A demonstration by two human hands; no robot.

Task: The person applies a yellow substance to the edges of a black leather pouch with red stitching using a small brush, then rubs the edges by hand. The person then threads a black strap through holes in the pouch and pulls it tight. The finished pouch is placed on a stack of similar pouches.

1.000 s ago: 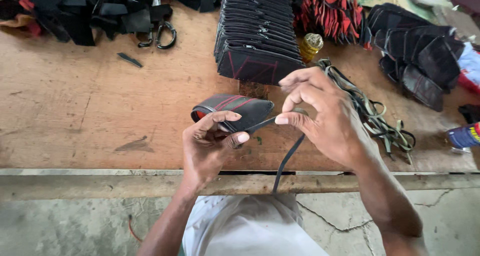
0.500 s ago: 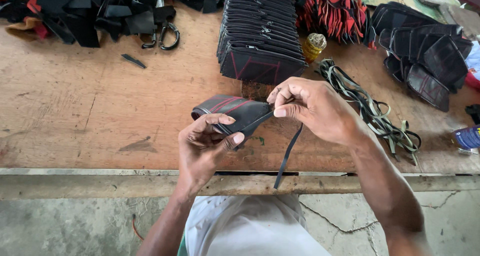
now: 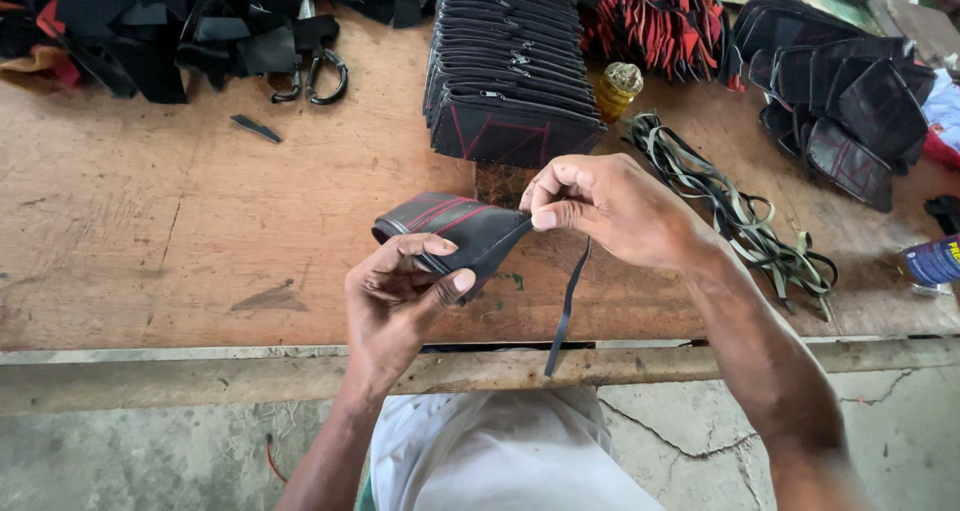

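Observation:
A curved black fabric panel with red stitching point(image 3: 455, 221) is held just above the wooden table point(image 3: 150, 231). My left hand point(image 3: 395, 301) grips its near edge between thumb and fingers. At the panel's right corner my right hand point(image 3: 610, 211) pinches a thin black strap point(image 3: 567, 306), which hangs down over the table's front edge. Both hands are close together over the table's front middle.
A neat stack of black zippered pieces point(image 3: 510, 66) stands behind the hands, a small yellow bottle point(image 3: 617, 89) beside it. Olive straps point(image 3: 730, 206) lie at right. Black pouches point(image 3: 850, 101) sit far right, scissors point(image 3: 318, 74) and black-red scraps point(image 3: 150, 21) at the back left.
My right hand has shifted slightly up and left along the panel's corner, drawing the strap with it. My left hand keeps its hold on the panel.

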